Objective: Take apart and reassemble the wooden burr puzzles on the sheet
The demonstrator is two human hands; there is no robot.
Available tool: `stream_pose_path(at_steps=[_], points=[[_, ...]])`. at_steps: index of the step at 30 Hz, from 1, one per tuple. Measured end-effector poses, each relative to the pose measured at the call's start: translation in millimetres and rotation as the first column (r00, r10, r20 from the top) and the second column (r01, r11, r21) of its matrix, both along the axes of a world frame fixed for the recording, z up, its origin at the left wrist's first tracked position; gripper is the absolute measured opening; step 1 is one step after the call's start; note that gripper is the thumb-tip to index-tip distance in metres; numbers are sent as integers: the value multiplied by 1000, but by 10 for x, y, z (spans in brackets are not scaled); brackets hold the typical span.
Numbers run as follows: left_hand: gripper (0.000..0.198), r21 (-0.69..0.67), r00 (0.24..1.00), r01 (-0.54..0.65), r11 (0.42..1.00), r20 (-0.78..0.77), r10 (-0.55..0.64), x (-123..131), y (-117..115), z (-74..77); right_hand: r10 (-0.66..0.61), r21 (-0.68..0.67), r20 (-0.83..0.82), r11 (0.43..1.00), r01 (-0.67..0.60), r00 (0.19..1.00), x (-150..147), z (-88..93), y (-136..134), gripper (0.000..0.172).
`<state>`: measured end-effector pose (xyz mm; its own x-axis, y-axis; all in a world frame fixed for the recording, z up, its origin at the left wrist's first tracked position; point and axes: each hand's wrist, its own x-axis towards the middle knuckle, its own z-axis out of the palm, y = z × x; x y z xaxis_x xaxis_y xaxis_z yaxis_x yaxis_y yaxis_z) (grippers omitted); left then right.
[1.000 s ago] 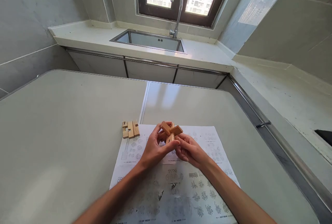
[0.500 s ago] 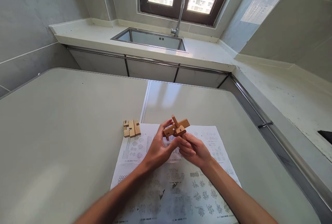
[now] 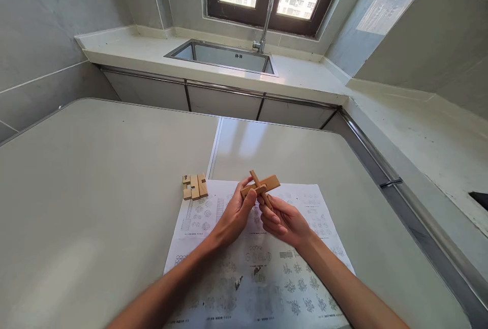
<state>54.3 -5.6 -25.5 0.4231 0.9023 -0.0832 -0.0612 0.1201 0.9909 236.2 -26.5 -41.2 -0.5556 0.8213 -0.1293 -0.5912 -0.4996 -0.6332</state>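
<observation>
Both hands hold a small assembly of interlocking wooden puzzle pieces [image 3: 271, 182] above a printed sheet [image 3: 213, 252]. My left hand [image 3: 235, 213] grips it from the left, thumb pressed on the near piece and fingers behind. With its fingers closed, my right hand [image 3: 284, 218] pinches the lower end of a thin wooden stick [image 3: 267, 202] that crosses the assembly at a slant. Notched wooden pieces [image 3: 195, 187], one marked with a 3, lie side by side at the sheet's upper left corner. Fingers hide part of the assembly.
The pale table [image 3: 114, 176] has a seam [image 3: 215, 141] running toward its far edge. Beyond it are a counter [image 3: 125, 52] with a sink [image 3: 229, 57], a faucet [image 3: 267, 11] and a window. A metal rail [image 3: 366, 146] runs along the right-hand counter.
The puzzle assembly has turned in my hands, so the numbers on its piece ends no longer show clearly. My left thumb has moved up onto the near piece, away from my right fingers.
</observation>
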Motion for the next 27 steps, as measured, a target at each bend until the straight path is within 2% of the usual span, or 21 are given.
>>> stream_pose_path(at_steps=[5, 9, 12, 19, 22, 27], points=[[71, -17, 999, 15, 1000, -31, -16, -1, -8, 74, -11, 13, -20, 1000, 11, 1000, -2, 11, -7, 21], [62, 46, 999, 14, 999, -31, -12, 39, -1, 127, -58, 16, -33, 998, 59, 998, -13, 32, -1, 21], [58, 51, 1000, 9, 999, -3, -9, 59, 18, 98, -84, 19, -64, 996, 86, 994, -4, 32, 8, 20], [58, -45, 985, 69, 997, 158, -61, 49, 52, -3, -155, -21, -67, 988, 154, 986, 28, 31, 5, 16], [61, -46, 985, 59, 997, 164, -51, 48, 40, 10, -140, 12, -24, 990, 140, 990, 25, 33, 2, 18], [66, 0, 996, 57, 998, 71, -57, 22, 19, 64, -59, 117, 62, 992, 51, 996, 25, 18, -7, 26]])
